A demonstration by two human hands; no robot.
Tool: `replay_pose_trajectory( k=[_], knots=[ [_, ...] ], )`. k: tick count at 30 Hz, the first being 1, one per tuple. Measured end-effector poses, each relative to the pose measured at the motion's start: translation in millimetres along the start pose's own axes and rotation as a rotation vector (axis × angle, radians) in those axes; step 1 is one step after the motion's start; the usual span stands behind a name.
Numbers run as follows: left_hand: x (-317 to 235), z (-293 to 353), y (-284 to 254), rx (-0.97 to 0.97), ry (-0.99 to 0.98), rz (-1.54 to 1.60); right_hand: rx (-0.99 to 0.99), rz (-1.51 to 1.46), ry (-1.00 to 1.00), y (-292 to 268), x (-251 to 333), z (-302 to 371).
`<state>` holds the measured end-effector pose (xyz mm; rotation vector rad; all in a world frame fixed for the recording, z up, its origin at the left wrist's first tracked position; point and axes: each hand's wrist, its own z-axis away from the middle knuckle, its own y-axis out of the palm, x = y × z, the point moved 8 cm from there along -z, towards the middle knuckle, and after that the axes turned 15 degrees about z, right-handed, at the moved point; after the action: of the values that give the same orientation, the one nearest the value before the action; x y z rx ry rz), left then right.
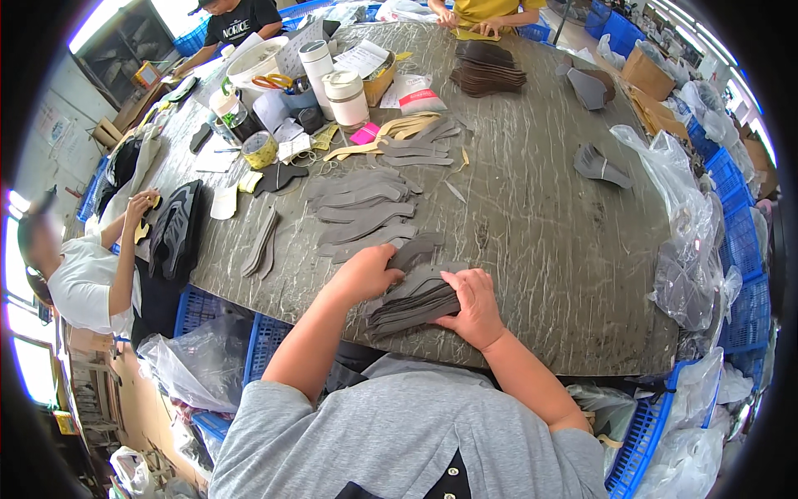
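Note:
My right hand (475, 309) grips the right end of a stack of dark grey cut pieces (407, 309), thumb low on its near side and fingers on top. The stack lies at the table's near edge. My left hand (366, 273) is closed at the left end of a curved dark grey piece (418, 248) just beyond the stack; its fingertips are partly hidden. Farther off, loose rows of similar grey pieces (362, 204) overlap on the table. A thin bundle of grey strips (261, 244) lies to the left.
Jars, a white flask (317, 71), scissors (273, 81) and papers crowd the far left of the table (532, 216). Dark stacked pieces (488, 68) and a tied bundle (602, 166) lie farther right. Plastic bags (688, 249) and blue crates (742, 241) line the right edge. Several co-workers sit around.

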<state>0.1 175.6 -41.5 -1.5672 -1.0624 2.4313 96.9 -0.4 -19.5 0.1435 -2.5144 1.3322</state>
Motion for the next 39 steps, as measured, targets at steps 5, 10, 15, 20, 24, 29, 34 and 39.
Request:
replay_pose_trajectory(
  k=[5,10,15,20,24,29,34,39],
  knots=[
    [-13.9,18.7,9.2,0.061,0.094,-0.002,0.004,0.019,-0.019,-4.5,6.5,10.9],
    [-5.7,28.4,27.0,0.011,0.107,-0.153,0.043,0.06,-0.014,-2.7,9.7,11.1],
    [2.8,19.9,29.3,0.066,-0.032,0.02,0.033,0.076,-0.017,-3.6,10.2,12.7],
    [-9.4,4.7,23.5,0.221,-0.104,0.122,0.044,0.094,-0.01,-3.2,10.5,13.4],
    [-26.9,-2.1,44.4,0.104,0.14,-0.081,0.03,0.094,-0.006,-2.5,9.8,14.7],
    [-29.6,-2.6,57.1,0.158,0.058,-0.195,0.033,0.118,-0.013,-4.3,11.7,15.3],
    [-33.3,4.4,44.1,0.058,0.13,-0.316,0.021,0.109,0.002,-3.6,10.5,14.9],
    [-38.1,16.2,39.3,0.289,0.162,-0.05,0.05,0.126,0.087,0.3,6.9,13.7]
  ],
)
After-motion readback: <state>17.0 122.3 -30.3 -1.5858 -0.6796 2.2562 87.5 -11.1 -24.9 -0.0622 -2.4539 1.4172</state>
